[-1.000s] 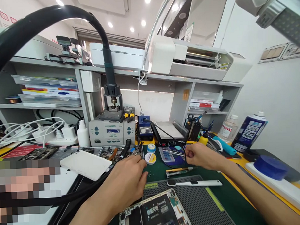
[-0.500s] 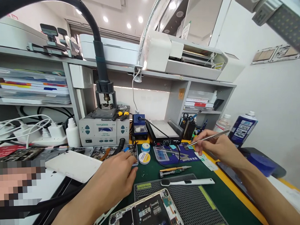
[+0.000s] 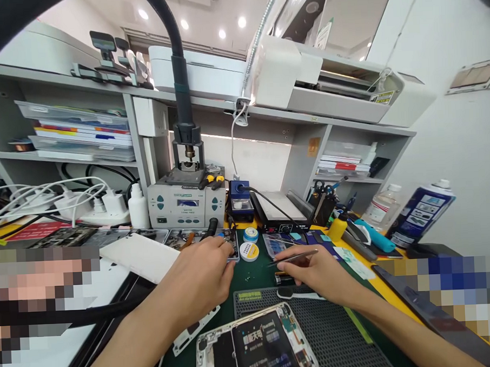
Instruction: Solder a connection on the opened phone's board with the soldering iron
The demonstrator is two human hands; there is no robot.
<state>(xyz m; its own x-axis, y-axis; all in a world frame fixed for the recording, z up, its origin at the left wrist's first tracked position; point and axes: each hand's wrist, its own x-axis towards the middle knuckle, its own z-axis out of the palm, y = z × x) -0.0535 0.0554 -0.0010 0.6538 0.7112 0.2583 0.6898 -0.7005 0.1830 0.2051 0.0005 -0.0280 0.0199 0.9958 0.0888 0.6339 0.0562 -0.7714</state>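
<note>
My left hand (image 3: 200, 269) is at the front edge of a clear tray of small parts (image 3: 186, 237). Its fingers curl down and together, and their tips are hidden, so whatever they hold does not show. In my right hand (image 3: 311, 267) are metal tweezers (image 3: 299, 256), their tips pointing left above the green mat (image 3: 249, 278). Below my hands lies an opened phone or tablet (image 3: 260, 342) with a black battery. A pale frame piece (image 3: 196, 329) lies to its left. Under my right hand are a white-handled brush (image 3: 306, 294) and a dark pen-like tool (image 3: 284, 279).
Two small round tins (image 3: 249, 252) stand beside the tray. Behind are a hot-air station (image 3: 187, 205), a soldering stand (image 3: 241, 200) and a heating plate (image 3: 282, 209). Spray can (image 3: 420, 213) and bottle (image 3: 382, 207) stand right. A black hose crosses the left side.
My right hand has brought the tweezers left and down, from the desk's right side to above the mat. My left hand stays at the tray. The camera view has shifted left.
</note>
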